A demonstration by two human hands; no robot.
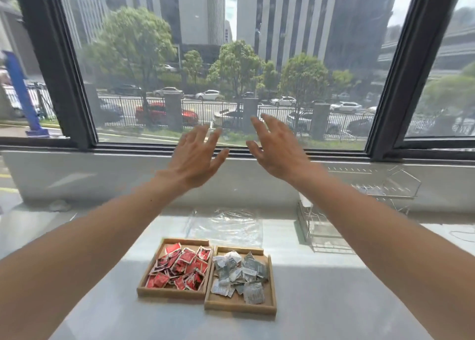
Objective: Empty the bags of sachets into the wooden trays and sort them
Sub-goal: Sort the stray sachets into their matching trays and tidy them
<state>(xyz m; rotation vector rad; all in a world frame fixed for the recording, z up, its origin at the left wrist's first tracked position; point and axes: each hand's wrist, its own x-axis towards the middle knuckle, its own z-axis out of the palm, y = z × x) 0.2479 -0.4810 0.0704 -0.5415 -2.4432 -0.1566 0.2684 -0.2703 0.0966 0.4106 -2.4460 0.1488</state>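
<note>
Red sachets (pixel 180 267) and grey sachets (pixel 239 273) fill separate trays (pixel 169 292); left hand (pixel 195 157) and right hand (pixel 277 154) spread, grip empty.

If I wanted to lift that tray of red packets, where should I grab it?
Probably take the left tray by its front and back walls, from above. Its right wall sits against the other tray, leaving no room for a grip there.

The left rectangular tray (pixel 169 294) and right rectangular tray (pixel 239 307) are matt pale wood, the red square sachets (pixel 180 267) glossy film, the white-grey sachets (pixel 241 273) crinkled and duller, the clear flat bag (pixel 226 226) shiny wrinkled plastic, the pale tabletop (pixel 321 301) smooth.
</note>
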